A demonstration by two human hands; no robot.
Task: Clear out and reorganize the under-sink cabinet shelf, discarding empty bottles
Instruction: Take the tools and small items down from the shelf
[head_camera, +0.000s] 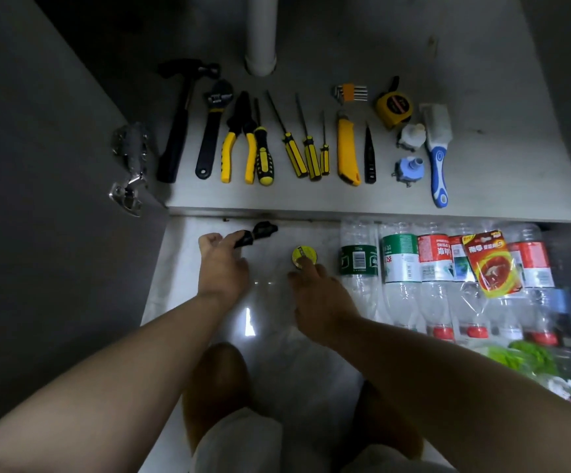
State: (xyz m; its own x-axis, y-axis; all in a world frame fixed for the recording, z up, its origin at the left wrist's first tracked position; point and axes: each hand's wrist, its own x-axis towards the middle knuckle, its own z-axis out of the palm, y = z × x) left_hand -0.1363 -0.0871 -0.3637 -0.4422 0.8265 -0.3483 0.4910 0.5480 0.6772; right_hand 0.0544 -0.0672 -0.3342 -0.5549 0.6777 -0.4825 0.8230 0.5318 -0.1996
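The left hand (222,264) is pinching a small black piece (265,229) just below the shelf (482,186). The right hand (318,295), fingers loose, is touching a yellow roll (302,256) on the floor (188,240). Empty bottles (400,268) are lying in a row beside it.

The shelf (482,186) is brushed metal with a dull sheen. The bottles (400,295) are clear, glossy plastic (paper-like labels round them). The hinge (128,192) is bright polished metal. The floor (277,363) is smooth and glossy, mirroring a light. The pipe (261,35) looks matt white plastic.
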